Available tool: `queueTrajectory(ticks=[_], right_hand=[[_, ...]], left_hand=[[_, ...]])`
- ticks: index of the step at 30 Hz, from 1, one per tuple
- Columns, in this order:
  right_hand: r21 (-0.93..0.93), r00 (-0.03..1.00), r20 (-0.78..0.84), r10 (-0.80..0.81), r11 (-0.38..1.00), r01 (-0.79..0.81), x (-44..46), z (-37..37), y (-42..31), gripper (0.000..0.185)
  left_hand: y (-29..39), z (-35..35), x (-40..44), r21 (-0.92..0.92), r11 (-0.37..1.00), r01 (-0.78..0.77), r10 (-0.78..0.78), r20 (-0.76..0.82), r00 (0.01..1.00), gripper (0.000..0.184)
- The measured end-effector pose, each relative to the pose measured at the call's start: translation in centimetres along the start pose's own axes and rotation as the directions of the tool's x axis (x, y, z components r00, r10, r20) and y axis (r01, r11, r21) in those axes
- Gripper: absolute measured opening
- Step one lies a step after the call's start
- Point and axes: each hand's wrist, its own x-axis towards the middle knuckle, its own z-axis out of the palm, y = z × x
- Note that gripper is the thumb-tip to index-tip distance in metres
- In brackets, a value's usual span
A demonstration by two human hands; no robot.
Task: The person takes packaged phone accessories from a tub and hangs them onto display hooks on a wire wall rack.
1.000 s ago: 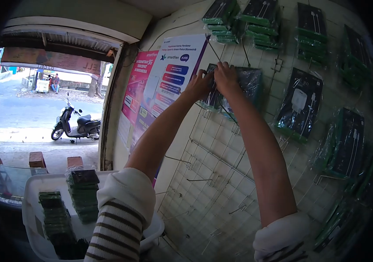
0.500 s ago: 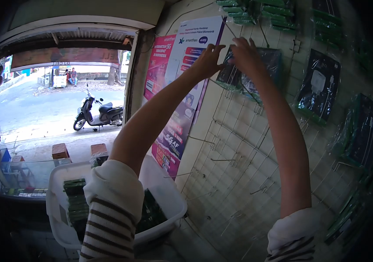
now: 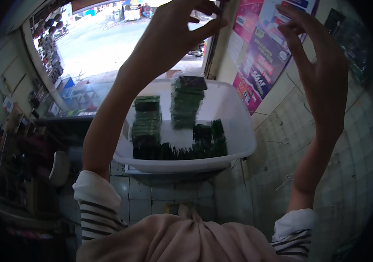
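My left hand [image 3: 171,35] is raised at the upper middle, in front of the street opening, its fingers spread and holding nothing. On the right, my right hand [image 3: 322,70] is lifted beside the posters; its fingers are bent but apart, with nothing between them. Below and between my arms stands a white plastic tub [image 3: 239,109]. Inside it are a left stack of green-edged packets [image 3: 147,122], a taller middle stack of packets [image 3: 188,102] with a dark top, and darker packets [image 3: 208,135] along the near side. Neither hand touches the tub.
Pink and purple posters [image 3: 260,65] cover part of the right wall. Below them is a wire grid with hooks [image 3: 284,181]. Plastic-wrapped packets [image 3: 354,52] hang at the upper right. A glass counter [image 3: 79,100] and a cluttered shelf [image 3: 9,131] lie to the left.
My view has swung left and down, bringing the whole tub into sight. Both hands have moved away from the packets hanging on the wall and are farther apart.
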Motion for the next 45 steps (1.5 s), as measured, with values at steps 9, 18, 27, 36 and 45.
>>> queueTrajectory(ticks=[9,18,27,36,45], right_hand=[[0.421,0.963,0.066,-0.261,0.882,0.210,-11.6,11.5,-5.6,0.014],[0.493,0.732,0.660,0.168,0.639,-0.591,-29.8,33.4,-1.1,0.015],[0.469,0.700,0.476,0.531,0.521,-0.714,-25.7,49.8,7.3,0.054],[0.348,0.516,0.641,0.569,0.384,-0.855,-23.5,55.7,8.8,0.069],[0.567,0.346,0.721,0.601,-0.224,-0.793,-22.0,53.0,8.2,0.045]], left_hand=[[3.1,-2.0,-17.6,-0.061,0.818,0.572,-0.571,0.043,0.820,0.022],[-5.8,16.4,-32.7,-0.156,0.277,0.948,-0.919,0.246,0.309,0.029],[-20.5,26.2,-27.1,0.090,0.528,0.844,-0.833,-0.139,0.536,0.051],[-24.5,30.1,-27.0,0.330,0.427,0.841,-0.875,-0.083,0.477,0.072],[-22.7,29.4,-26.6,0.035,0.454,0.890,-0.876,-0.166,0.453,0.063]])
